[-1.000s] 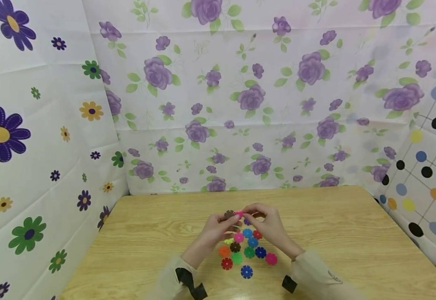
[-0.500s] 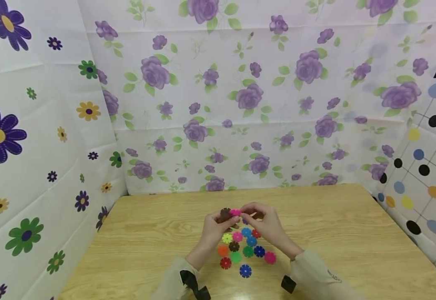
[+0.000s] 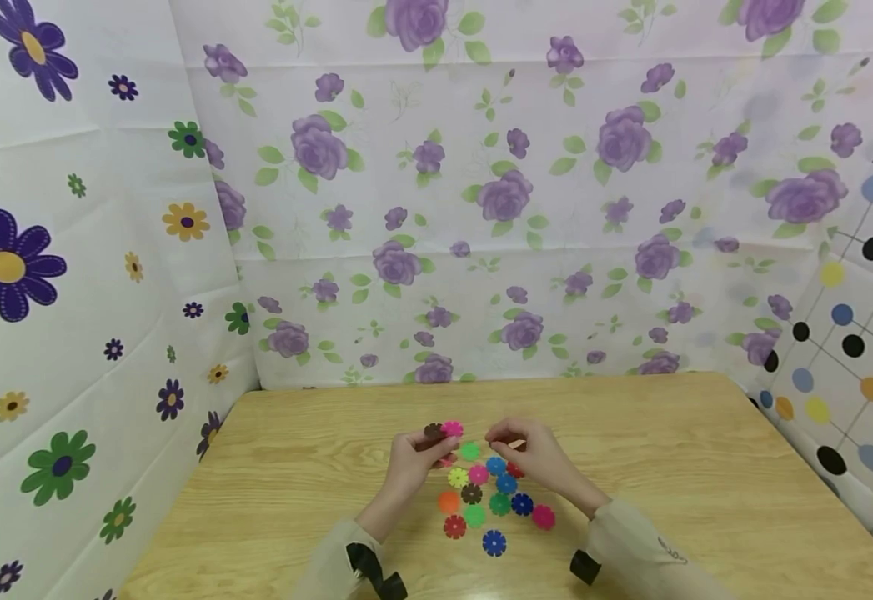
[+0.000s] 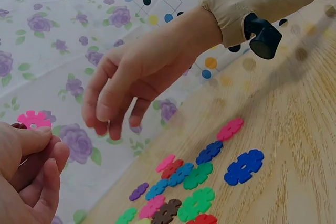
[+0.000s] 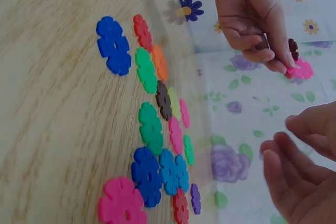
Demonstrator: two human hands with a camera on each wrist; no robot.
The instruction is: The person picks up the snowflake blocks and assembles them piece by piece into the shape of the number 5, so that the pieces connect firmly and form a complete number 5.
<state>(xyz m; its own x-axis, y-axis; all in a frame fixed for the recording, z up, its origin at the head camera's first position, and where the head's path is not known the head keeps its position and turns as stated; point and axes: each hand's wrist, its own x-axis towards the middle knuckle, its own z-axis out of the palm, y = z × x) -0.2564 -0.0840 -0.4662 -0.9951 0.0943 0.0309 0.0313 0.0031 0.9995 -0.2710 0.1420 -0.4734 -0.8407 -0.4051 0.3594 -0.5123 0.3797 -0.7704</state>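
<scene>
My left hand [image 3: 408, 467] pinches a pink snowflake disc [image 3: 452, 427] that sits edge to edge with a brown snowflake disc [image 3: 433, 431], above the far side of the loose pieces. In the right wrist view something dark brown [image 5: 263, 42] also shows between the left fingers, mostly hidden. Apart from it, on the right, my right hand [image 3: 537, 454] hovers over the table with loosely bent fingers. Nothing shows between those fingers in the left wrist view. Beneath both hands lie loose discs, among them a light green one [image 3: 469, 451] and a light blue one [image 3: 495, 466].
More notched discs are spread flat on the wooden table [image 3: 293, 483], including a blue one [image 3: 494, 543] nearest me, a red one [image 3: 454, 527] and a pink one [image 3: 544, 517] at the right. Flowered cloth [image 3: 376, 208] hangs behind the table's far edge.
Both hands were together at the pink disc. Now the right hand has let go and drawn away, and the left hand has moved left with the pink and brown discs.
</scene>
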